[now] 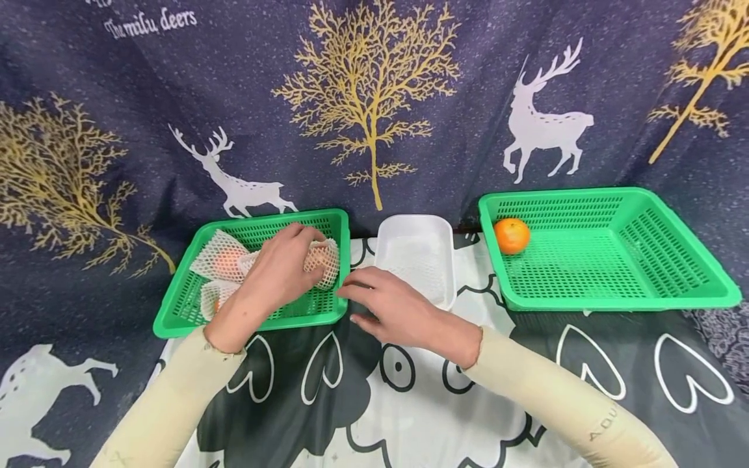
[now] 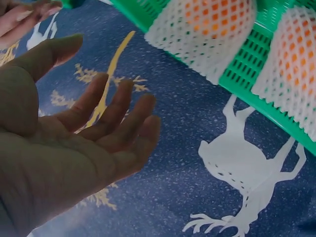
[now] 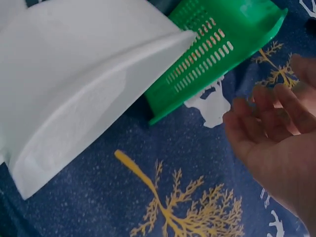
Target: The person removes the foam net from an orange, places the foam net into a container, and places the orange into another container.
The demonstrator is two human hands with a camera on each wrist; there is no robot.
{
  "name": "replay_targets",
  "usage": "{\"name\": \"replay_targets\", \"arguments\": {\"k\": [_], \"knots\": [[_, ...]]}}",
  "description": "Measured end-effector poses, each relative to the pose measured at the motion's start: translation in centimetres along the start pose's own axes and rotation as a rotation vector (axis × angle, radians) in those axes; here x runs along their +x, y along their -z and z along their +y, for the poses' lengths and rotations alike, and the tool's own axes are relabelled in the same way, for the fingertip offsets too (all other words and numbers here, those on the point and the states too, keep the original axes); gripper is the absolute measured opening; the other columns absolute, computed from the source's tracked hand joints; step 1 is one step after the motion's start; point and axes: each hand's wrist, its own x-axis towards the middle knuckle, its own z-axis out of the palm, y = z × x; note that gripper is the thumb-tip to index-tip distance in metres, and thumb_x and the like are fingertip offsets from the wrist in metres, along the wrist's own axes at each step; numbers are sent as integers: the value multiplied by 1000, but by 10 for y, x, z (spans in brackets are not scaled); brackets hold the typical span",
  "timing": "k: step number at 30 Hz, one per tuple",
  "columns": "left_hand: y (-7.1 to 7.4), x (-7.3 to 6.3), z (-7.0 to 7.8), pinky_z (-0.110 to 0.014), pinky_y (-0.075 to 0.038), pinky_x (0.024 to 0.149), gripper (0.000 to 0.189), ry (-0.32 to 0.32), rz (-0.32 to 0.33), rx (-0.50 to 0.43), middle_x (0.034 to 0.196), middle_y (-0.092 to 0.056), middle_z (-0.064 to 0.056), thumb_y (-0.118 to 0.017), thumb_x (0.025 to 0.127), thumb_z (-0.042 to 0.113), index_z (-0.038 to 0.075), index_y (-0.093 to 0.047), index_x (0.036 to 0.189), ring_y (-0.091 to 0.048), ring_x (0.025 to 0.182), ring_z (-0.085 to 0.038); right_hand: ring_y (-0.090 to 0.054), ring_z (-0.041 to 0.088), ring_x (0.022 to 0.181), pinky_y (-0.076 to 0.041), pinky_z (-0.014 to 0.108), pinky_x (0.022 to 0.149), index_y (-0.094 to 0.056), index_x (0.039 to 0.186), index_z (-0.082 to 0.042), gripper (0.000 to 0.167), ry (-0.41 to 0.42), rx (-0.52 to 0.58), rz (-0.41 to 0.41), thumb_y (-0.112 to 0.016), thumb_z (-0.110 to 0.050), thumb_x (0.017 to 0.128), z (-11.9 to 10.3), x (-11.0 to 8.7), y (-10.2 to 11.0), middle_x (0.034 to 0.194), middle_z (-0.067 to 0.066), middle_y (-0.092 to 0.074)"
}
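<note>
Broadly, right basket (image 1: pixel 573 266): green slotted plastic.
Left basket (image 1: pixel 310 319): same slotted plastic.
Tray (image 1: pixel 415 250): white, smooth, round-cornered, between baskets.
Left hand (image 1: pixel 285 265): above left basket, fingers loosely bent, slightly parted, empty.
Right hand (image 1: pixel 393 307): just beside that basket, fingers relaxed, empty.
Netted fruit (image 1: pixel 324 261): in left basket, sleeved in white diamond mesh; best cupped low and squeezed lightly, lest the sleeve slip.
Orange (image 1: pixel 512 235): bare, glossy, in right basket.

The baskets (image 1: pixel 316 320) (image 1: pixel 620 303) look glossy plastic, the tray (image 1: pixel 415 242) smooth plastic, the nets (image 1: pixel 206 260) foam, the backdrop (image 1: pixel 246 84) cloth.
</note>
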Motion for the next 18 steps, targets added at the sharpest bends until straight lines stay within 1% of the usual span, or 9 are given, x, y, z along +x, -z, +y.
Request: {"name": "replay_targets", "arguments": {"k": [4,10,13,18], "knots": [[-3,7,-1,-60,-51,92,50,-19,7,55,125,-63,-19,-82,90,15,1,-66,135,-62,113,-41,-63,21,119,-50,33,106,-72,130,-8,37,12,-2,6,-79,-6,93,-2,2,-8,127,5,-66],[-5,18,-4,-60,-54,89,54,-16,-16,87,131,-62,-23,-83,91,17,0,-64,139,-61,118,-45,-62,21,119,-50,31,105,-72,129,-9,35,14,-23,-13,-77,-6,94,-1,4,-20,127,6,-65],[-5,23,-8,-59,-55,90,56,-9,-41,95,134,-61,-24,-83,91,17,0,-62,140,-60,120,-44,-62,21,117,-51,32,104,-72,128,-9,35,16,-28,-20,-78,-6,93,-1,4,-23,127,6,-66],[-8,30,-17,-60,-52,98,61,41,-112,83,141,-57,-25,-83,92,22,1,-59,144,-58,126,-44,-62,21,118,-50,32,104,-75,124,-11,32,31,-38,-25,-79,-6,93,-1,5,-28,126,5,-65]]}}
